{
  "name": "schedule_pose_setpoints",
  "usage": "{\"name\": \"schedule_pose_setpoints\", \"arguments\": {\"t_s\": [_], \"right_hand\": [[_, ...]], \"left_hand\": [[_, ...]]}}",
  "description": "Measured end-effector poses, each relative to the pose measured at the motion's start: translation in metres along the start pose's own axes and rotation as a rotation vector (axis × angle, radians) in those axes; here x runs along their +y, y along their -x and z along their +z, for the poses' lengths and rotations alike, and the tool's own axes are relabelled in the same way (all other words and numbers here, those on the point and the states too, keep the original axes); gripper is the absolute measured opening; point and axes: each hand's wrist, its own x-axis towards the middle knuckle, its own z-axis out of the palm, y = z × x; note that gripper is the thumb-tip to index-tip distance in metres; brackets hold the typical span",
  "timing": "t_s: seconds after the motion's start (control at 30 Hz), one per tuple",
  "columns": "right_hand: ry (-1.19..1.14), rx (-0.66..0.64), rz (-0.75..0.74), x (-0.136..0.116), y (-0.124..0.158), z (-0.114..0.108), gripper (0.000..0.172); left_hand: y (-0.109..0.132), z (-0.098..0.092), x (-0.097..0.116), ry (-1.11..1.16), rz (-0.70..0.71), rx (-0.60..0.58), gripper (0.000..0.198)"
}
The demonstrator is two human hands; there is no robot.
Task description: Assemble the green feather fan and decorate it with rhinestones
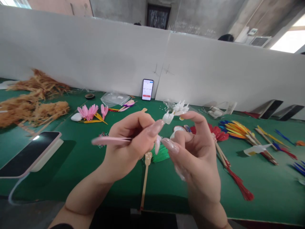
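My left hand [128,144] is closed in a pinch round a thin pink strip [108,140] that sticks out to the left. My right hand [193,149] meets it at the fingertips, thumb and forefinger pinched on a small white piece [157,143]. Both hands hover above the green table [78,168]. Just beyond the fingertips lie small white plastic pieces [168,117] and a green feather bundle [162,154]. Under the hands a wooden stick [145,181] runs toward the front edge.
A phone [30,154] lies at the left on a white block; another phone [147,89] leans on the white partition. Pink feather flowers [89,112], tan fibre heaps [30,108], coloured feather sticks [240,131] and a red feather stick [235,179] lie around.
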Motion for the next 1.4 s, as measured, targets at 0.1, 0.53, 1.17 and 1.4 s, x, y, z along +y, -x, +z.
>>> {"name": "schedule_pose_setpoints", "arguments": {"t_s": [0.1, 0.53, 1.17, 1.4], "right_hand": [[-0.082, -0.048, 0.01, -0.001, -0.002, -0.003, 0.037], [-0.03, 0.006, -0.008, 0.003, -0.001, -0.002, 0.033], [0.011, -0.001, 0.005, 0.001, -0.002, -0.004, 0.031], [0.071, 0.025, 0.0, 0.001, -0.002, -0.004, 0.032]], "left_hand": [[-0.004, -0.006, 0.005, 0.119, -0.029, 0.077, 0.037], [0.003, -0.002, 0.002, -0.659, 0.426, -0.137, 0.016], [-0.004, -0.008, -0.003, -0.239, 0.003, -0.227, 0.014], [-0.003, -0.009, -0.003, -0.239, -0.137, -0.25, 0.017]]}}
